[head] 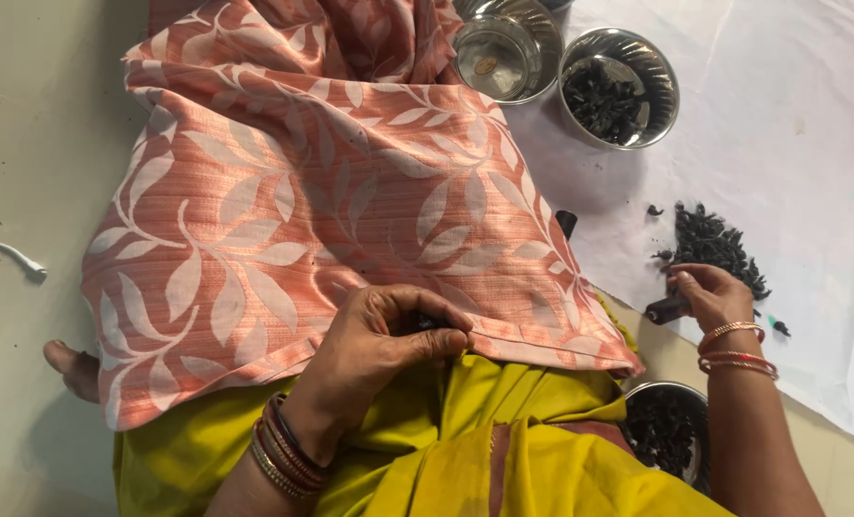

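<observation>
A large salmon-pink cloth [331, 191], woven with pale leaf shapes and a faint ribbed sheen, draped the person's lap over a mustard-yellow garment [504, 460]. To the right a white sheet [810, 115], thin and slightly creased, covered the floor. Near its upper left edge stood an empty shiny steel bowl [504, 48] and, just beside it, a second steel bowl [620, 88] holding black, shrivelled pieces. A third bowl of dark pieces [666, 431] sat at the sheet's lower left edge, beside the person's knee. A loose pile of black pieces [719, 244] lay nearer the middle of the sheet.

The right hand [714, 295] rested at that pile, fingers curled around a small dark cylindrical tool [666, 308]. The left hand [384, 340] hovered over the cloth's hem, thumb and fingertips pinching one tiny dark piece [427, 323].

That piece looked brittle and slippery; a loose pinch could drop it into the cloth's folds, and crumbs might well stain the pale fabric
</observation>
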